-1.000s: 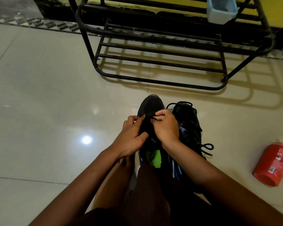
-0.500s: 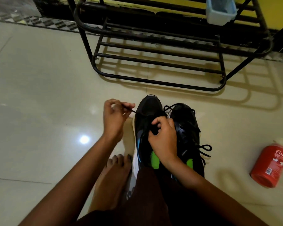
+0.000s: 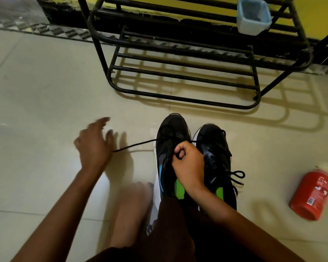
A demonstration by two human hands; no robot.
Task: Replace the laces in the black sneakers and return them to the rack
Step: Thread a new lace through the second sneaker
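Left hand (image 3: 95, 146) blurred, fingers spread. Right hand (image 3: 187, 165) pinching lace (image 3: 140, 143), partly covering sneakers (image 3: 210, 137). Red bottle (image 3: 311, 195) at 3 o'clock; rack (image 3: 178, 98) at 12.

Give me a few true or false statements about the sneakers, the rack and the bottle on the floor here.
The red bottle lies on its side on the floor. True.
Both black sneakers sit on the rack. False: the sneakers stand on the floor before the rack.
The right hand grips a lace over one sneaker. True.
The light blue container stands on the floor. False: it sits up on the rack.
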